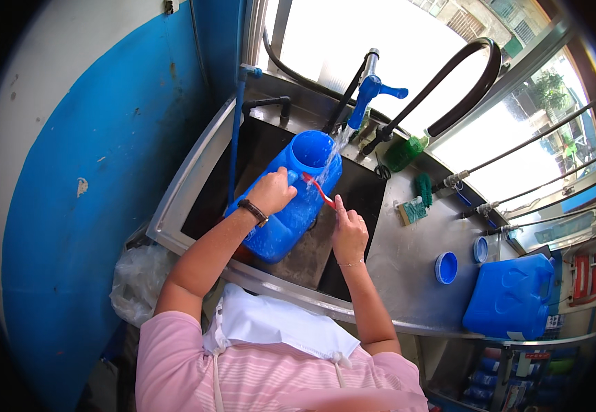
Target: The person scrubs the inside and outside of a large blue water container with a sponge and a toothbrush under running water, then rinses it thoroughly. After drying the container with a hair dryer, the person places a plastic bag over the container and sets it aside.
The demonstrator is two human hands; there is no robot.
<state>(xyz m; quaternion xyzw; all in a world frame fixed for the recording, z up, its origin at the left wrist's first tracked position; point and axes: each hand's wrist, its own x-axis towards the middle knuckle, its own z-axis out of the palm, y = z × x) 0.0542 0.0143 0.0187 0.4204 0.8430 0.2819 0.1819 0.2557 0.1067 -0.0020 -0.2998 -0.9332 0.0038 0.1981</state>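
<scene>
Gripping blue jug (284, 206) tilted over sink (174, 220), left hand (270, 192) wrapped it so mouth faced tap (370, 93) stream. Right hand (348, 233), fingers pinched on red toothbrush (318, 189), poked bristles at rim. Second jug (511, 295) and lids sat on counter (408, 275), guess drying.

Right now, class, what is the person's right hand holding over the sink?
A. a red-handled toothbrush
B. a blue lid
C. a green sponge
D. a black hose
A: the right hand grips a red-handled toothbrush whose head meets the mouth of the blue jug, which the left hand steadies under the running tap.
</scene>
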